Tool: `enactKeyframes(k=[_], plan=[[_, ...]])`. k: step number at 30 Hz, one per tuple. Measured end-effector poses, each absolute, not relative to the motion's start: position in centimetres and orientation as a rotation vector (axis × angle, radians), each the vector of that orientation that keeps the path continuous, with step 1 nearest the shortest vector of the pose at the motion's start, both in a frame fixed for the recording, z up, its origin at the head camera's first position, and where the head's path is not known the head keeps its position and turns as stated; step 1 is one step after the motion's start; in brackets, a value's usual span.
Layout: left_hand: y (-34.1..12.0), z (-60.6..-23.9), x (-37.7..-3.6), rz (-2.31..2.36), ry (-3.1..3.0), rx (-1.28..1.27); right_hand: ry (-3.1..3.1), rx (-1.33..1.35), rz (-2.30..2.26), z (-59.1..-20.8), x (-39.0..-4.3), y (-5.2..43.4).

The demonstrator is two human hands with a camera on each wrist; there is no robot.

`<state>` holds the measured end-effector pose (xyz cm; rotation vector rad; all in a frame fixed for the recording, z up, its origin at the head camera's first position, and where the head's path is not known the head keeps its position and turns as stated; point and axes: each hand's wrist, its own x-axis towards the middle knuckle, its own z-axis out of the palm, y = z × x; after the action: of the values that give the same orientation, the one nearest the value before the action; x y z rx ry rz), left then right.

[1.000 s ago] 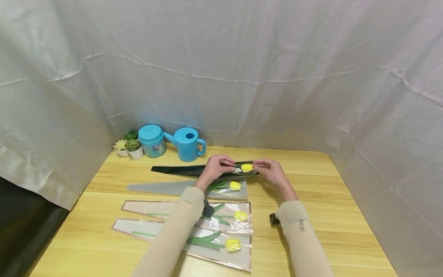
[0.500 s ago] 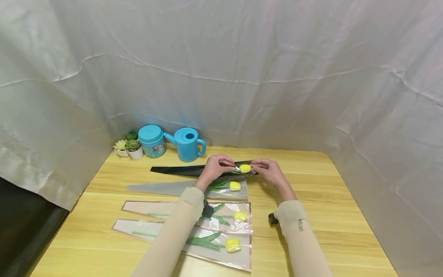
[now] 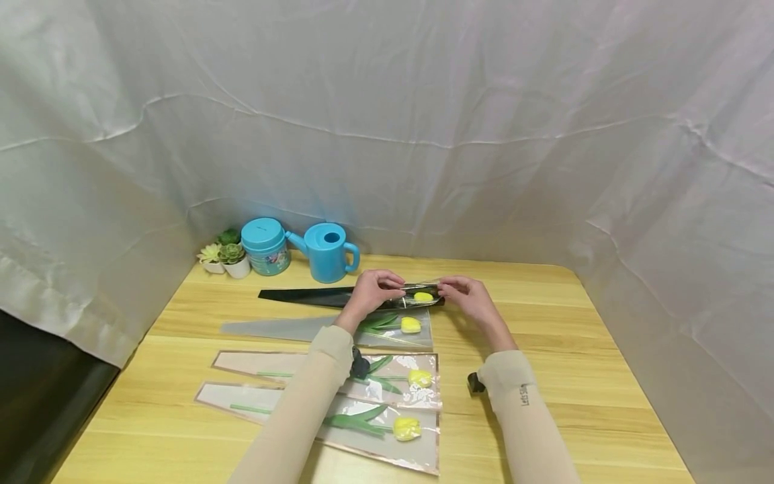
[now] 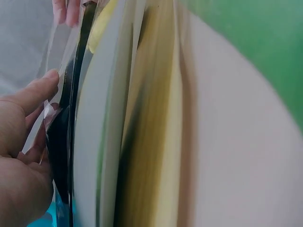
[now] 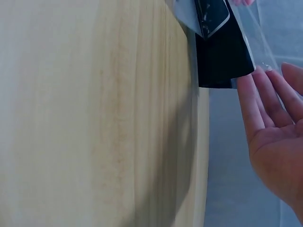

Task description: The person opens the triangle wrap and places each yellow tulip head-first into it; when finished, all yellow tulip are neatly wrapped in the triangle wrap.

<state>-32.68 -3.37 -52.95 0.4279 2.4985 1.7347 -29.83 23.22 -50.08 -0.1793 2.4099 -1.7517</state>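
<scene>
A black flower sleeve (image 3: pixel 302 296) with a clear front lies at the back of the row, with a yellow tulip (image 3: pixel 423 296) inside its wide right end. My left hand (image 3: pixel 370 296) pinches the clear film near the middle, thumb and fingers on either side in the left wrist view. At the wide end, my right hand (image 5: pixel 279 137) holds the film's edge by the fingertips, its fingers fairly straight. Nearer me lie a grey sleeve (image 3: pixel 272 327) and two pink-edged sleeves, one pinkish (image 3: pixel 266 363) and one white (image 3: pixel 417 457), each with a yellow tulip.
Back left on the wooden table (image 3: pixel 574 403) stand a blue watering can (image 3: pixel 328 259), a blue-lidded jar (image 3: pixel 266 249) and small potted succulents (image 3: pixel 234 261). Grey cloth (image 3: pixel 447 134) hangs around the sides and back.
The tulip has shifted slightly left, deeper into the black sleeve. My right fingers have moved from beside the bloom to the film's edge; my left hand has shifted slightly left.
</scene>
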Motion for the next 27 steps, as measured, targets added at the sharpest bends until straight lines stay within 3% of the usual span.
enactKeyframes(k=[27], plan=[[-3.9, -52.9, -32.9, 1.684, 2.575, 0.440, 2.541, -0.256, -1.574, -50.4, -29.7, 21.8]])
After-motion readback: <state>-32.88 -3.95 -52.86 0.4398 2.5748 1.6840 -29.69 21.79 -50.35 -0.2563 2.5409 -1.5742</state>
